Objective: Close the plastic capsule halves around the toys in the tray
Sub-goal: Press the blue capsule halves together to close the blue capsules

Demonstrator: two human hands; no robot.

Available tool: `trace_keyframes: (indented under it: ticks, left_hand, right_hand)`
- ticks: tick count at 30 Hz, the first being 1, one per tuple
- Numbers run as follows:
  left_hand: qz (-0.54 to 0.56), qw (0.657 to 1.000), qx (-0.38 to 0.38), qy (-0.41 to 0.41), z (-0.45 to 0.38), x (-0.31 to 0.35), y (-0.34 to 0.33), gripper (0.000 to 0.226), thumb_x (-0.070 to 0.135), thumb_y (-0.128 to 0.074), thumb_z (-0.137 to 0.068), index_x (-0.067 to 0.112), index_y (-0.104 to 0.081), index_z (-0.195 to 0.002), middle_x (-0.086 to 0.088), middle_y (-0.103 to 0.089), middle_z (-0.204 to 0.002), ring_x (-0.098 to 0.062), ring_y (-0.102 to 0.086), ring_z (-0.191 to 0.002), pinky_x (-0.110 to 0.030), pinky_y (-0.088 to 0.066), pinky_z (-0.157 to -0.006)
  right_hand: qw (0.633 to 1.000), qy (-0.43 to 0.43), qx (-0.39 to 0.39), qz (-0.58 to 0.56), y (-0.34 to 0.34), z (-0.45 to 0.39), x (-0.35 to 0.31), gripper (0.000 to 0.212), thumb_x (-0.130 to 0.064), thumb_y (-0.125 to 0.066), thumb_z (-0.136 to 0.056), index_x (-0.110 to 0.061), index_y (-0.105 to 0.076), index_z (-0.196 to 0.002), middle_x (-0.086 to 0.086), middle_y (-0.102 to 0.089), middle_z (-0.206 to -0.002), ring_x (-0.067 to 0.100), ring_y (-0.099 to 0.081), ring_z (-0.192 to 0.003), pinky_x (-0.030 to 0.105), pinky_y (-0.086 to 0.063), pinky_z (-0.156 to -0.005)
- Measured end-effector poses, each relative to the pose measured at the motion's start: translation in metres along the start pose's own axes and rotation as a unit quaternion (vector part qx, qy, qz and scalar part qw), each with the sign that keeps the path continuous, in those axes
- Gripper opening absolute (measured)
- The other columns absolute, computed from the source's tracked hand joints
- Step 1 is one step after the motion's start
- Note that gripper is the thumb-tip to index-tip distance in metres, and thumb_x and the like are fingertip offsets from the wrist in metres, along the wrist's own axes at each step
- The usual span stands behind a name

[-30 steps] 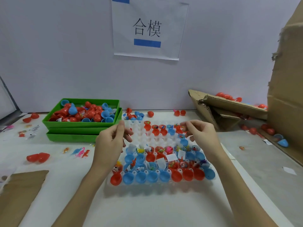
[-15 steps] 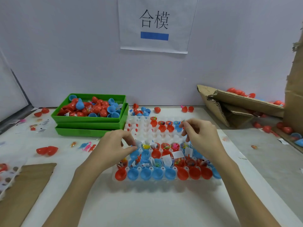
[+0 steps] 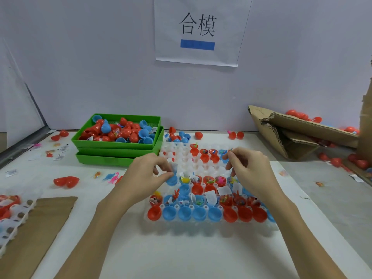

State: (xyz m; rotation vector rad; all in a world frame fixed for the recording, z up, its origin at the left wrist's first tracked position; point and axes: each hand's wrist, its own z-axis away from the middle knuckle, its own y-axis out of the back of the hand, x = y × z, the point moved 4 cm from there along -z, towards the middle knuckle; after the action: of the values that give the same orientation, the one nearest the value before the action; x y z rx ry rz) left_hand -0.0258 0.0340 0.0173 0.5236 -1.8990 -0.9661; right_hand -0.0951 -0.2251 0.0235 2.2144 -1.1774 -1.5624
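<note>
The fingers [image 3: 161, 170] of the left hand [image 3: 145, 178] are curled and pinch a small white slip just above a blue capsule half [image 3: 172, 180] at the tray's left side, while the fingers [image 3: 231, 158] of the right hand [image 3: 249, 170] are bent in a pinch over the right-hand cups — whether they grasp anything there is too small to tell. Nearest the viewer, the clear tray [image 3: 201, 226] sits on the white counter [image 3: 181, 254] with a front row of open halves [image 3: 207, 213], red and blue, facing up. Just behind that row, more cups hold small toys and paper slips [image 3: 210, 197], still uncovered. Further back, under and between the hands, the cups in the middle of the tray look unfilled, and a few red halves [image 3: 209, 157] stand near its far edge. My reading is that the step in hand is tucking the slip and toy into a cup before capping it; none of the capsules in the tray looks closed yet. The next move likely calls for pressing the paper fully below the rim, then seating a matching half squarely on top and pushing until it snaps — a stray corner of paper could keep the halves apart. Beyond the tray, stacked green bins [image 3: 118, 146] hold spare halves, a torn cardboard box [image 3: 298, 129] lies to the right, and a paper sign [image 3: 198, 31] hangs on the wall.
</note>
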Motion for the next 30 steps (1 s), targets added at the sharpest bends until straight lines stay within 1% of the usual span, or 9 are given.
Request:
trace_keyframes:
  ticks: [3,5,7,10,13,16,22,25,30]
  left_hand:
    - [0.050,0.996,0.074,-0.004,-0.001,0.004,0.008,0.004,0.024,-0.077,-0.092,0.026,-0.075,-0.090,0.010,-0.064,-0.104,-0.005,-0.064,-0.089,-0.018,-0.053,-0.074]
    - [0.111,0.986,0.120,-0.018,0.000,0.010,0.011,0.002,0.017,-0.078,-0.092,0.019,-0.077,-0.092,0.010,-0.070,-0.105,-0.002,-0.068,-0.092,-0.010,-0.053,-0.074]
    - [0.156,0.976,0.148,-0.034,0.004,0.020,0.010,0.004,0.014,-0.078,-0.091,0.017,-0.076,-0.092,0.013,-0.072,-0.104,0.002,-0.068,-0.094,-0.006,-0.052,-0.077]
    - [0.158,0.971,0.167,-0.061,0.009,0.034,0.002,0.005,0.013,-0.078,-0.091,0.016,-0.077,-0.094,0.015,-0.072,-0.102,0.000,-0.070,-0.092,-0.009,-0.055,-0.079]
    - [0.124,0.972,0.174,-0.097,0.012,0.043,-0.005,0.005,0.014,-0.078,-0.091,0.013,-0.078,-0.096,0.008,-0.073,-0.104,-0.003,-0.070,-0.096,-0.015,-0.058,-0.082]
    - [0.135,0.965,0.193,-0.118,0.014,0.048,-0.006,0.010,0.019,-0.074,-0.095,0.014,-0.078,-0.102,0.006,-0.076,-0.101,-0.003,-0.070,-0.095,-0.013,-0.057,-0.081]
    - [0.216,0.938,0.241,-0.125,0.019,0.053,-0.001,0.024,0.034,-0.071,-0.090,0.026,-0.062,-0.111,0.024,-0.069,-0.105,0.005,-0.069,-0.101,-0.008,-0.053,-0.084]
    - [0.266,0.919,0.266,-0.121,0.021,0.052,-0.001,0.031,0.031,-0.076,-0.088,0.021,-0.068,-0.116,0.020,-0.072,-0.112,-0.001,-0.071,-0.106,-0.012,-0.056,-0.087]
    - [0.332,0.909,0.226,-0.112,0.015,0.046,-0.005,0.021,0.024,-0.076,-0.088,0.018,-0.078,-0.108,0.011,-0.074,-0.111,-0.012,-0.070,-0.115,-0.020,-0.058,-0.089]
  right_hand:
    - [1.000,0.009,-0.007,-0.014,-0.002,0.002,-0.008,0.011,-0.021,-0.060,-0.101,-0.023,-0.071,-0.102,-0.013,-0.069,-0.080,-0.003,-0.065,-0.074,0.008,-0.051,-0.062]
    - [0.998,0.038,-0.029,-0.034,-0.007,0.005,-0.018,0.012,-0.022,-0.065,-0.099,-0.023,-0.072,-0.109,-0.015,-0.071,-0.088,-0.002,-0.067,-0.080,0.014,-0.056,-0.069]
    - [0.993,0.071,-0.073,-0.060,-0.017,0.011,-0.030,0.027,-0.026,-0.071,-0.095,-0.027,-0.068,-0.121,-0.018,-0.072,-0.098,-0.001,-0.069,-0.091,0.020,-0.060,-0.075]
    - [0.982,0.091,-0.133,-0.096,-0.037,0.023,-0.043,0.049,-0.034,-0.080,-0.087,-0.031,-0.061,-0.131,-0.019,-0.071,-0.109,-0.001,-0.069,-0.101,0.020,-0.060,-0.080]
    - [0.984,0.084,-0.113,-0.107,-0.046,0.027,-0.044,0.046,-0.032,-0.083,-0.083,-0.026,-0.066,-0.125,-0.018,-0.072,-0.107,-0.004,-0.069,-0.097,0.016,-0.059,-0.079]
    - [0.984,0.075,-0.083,-0.138,-0.041,0.024,-0.042,0.035,-0.025,-0.083,-0.084,-0.020,-0.071,-0.116,-0.016,-0.074,-0.099,-0.001,-0.072,-0.091,0.015,-0.057,-0.078]
    - [0.976,0.066,-0.095,-0.183,-0.032,0.020,-0.041,0.035,-0.017,-0.081,-0.086,-0.018,-0.068,-0.119,-0.013,-0.074,-0.107,0.003,-0.072,-0.099,0.022,-0.059,-0.087]
    - [0.974,0.075,-0.100,-0.190,-0.033,0.021,-0.042,0.036,-0.015,-0.081,-0.086,-0.019,-0.067,-0.118,-0.013,-0.074,-0.108,0.006,-0.072,-0.102,0.024,-0.060,-0.087]
    - [0.976,0.094,-0.097,-0.171,-0.032,0.020,-0.044,0.035,-0.017,-0.082,-0.085,-0.024,-0.068,-0.116,-0.020,-0.073,-0.105,0.005,-0.072,-0.100,0.023,-0.060,-0.084]
